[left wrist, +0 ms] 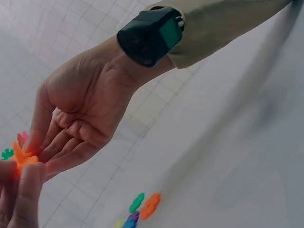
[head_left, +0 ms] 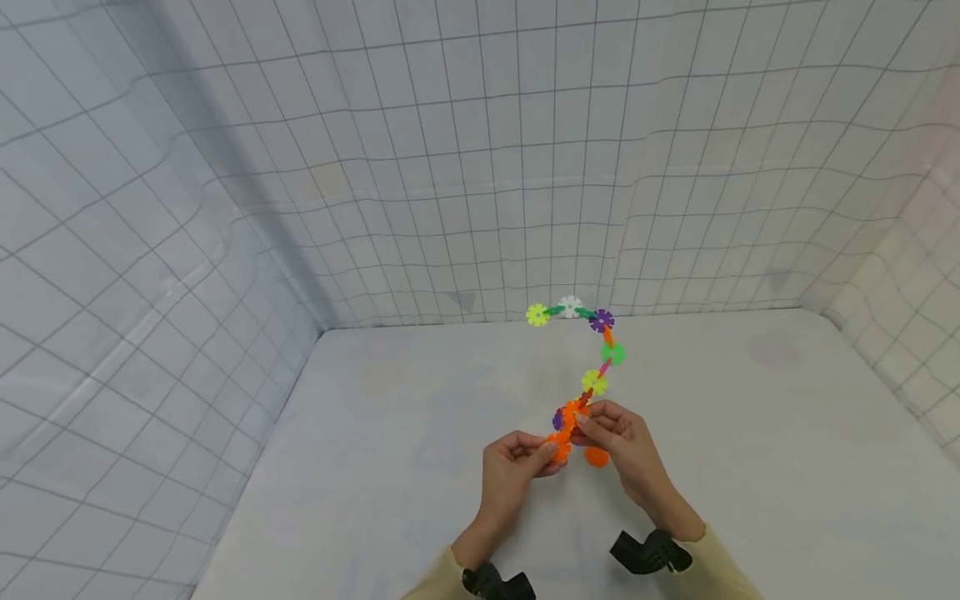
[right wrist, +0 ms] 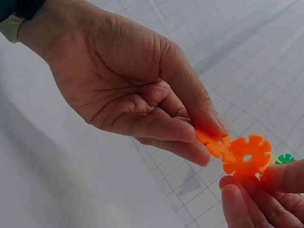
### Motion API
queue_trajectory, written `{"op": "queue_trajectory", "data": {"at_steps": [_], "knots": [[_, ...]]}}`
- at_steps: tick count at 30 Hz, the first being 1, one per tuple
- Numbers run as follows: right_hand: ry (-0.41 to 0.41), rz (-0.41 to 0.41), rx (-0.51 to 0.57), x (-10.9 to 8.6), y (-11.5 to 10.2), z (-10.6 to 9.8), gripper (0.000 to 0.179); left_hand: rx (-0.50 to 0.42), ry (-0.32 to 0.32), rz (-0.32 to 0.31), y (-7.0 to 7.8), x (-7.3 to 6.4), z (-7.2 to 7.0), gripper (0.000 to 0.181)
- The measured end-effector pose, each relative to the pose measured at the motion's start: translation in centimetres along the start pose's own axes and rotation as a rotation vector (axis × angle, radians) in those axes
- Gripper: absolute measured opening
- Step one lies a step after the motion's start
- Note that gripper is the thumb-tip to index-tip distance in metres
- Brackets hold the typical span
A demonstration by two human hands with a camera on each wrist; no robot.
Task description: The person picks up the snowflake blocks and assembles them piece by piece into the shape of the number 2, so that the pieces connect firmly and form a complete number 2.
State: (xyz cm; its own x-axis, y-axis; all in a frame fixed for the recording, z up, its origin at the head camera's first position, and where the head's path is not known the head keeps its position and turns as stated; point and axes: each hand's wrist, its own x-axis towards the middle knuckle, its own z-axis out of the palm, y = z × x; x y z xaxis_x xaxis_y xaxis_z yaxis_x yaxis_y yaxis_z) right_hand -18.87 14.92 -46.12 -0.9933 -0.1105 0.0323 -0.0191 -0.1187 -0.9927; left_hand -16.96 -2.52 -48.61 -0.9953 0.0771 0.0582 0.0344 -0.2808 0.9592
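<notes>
A chain of interlocking flower-shaped plastic discs runs from a yellow disc [head_left: 537,315] past a white disc [head_left: 570,307], a purple disc [head_left: 602,321] and a green disc [head_left: 613,354] down to my hands. My left hand [head_left: 513,471] pinches an orange disc [head_left: 559,451] between thumb and fingers. With thumb and fingertips, my right hand [head_left: 626,442] grips another orange part of the chain [head_left: 572,413] just above it. In the right wrist view two orange discs [right wrist: 248,156] meet at an angle, their slotted edges overlapping, with one hand on each.
Under the right hand lies a loose orange disc [head_left: 596,457]; a purple disc [head_left: 558,418] shows behind the chain. The left wrist view has a green disc [left wrist: 137,202] among several others on the white table [head_left: 375,483]. Grid-patterned cloth walls [head_left: 487,167] stand behind and at both sides.
</notes>
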Motion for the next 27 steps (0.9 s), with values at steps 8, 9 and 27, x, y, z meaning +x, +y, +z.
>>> {"op": "queue_trajectory", "data": {"at_steps": [8,9,27], "knots": [[-0.063,0.014,-0.078,0.1,-0.1,-0.2,0.023,0.116,-0.204,-0.111,1.3,0.7,-1.5,0.020],[-0.062,0.020,-0.082,0.0,-0.1,-0.1,0.022,0.123,-0.217,-0.113,1.4,0.8,-1.6,0.020],[-0.114,0.082,-0.044,0.2,-0.1,0.0,0.025,0.170,-0.241,-0.072,2.1,0.9,-2.2,0.023]]}}
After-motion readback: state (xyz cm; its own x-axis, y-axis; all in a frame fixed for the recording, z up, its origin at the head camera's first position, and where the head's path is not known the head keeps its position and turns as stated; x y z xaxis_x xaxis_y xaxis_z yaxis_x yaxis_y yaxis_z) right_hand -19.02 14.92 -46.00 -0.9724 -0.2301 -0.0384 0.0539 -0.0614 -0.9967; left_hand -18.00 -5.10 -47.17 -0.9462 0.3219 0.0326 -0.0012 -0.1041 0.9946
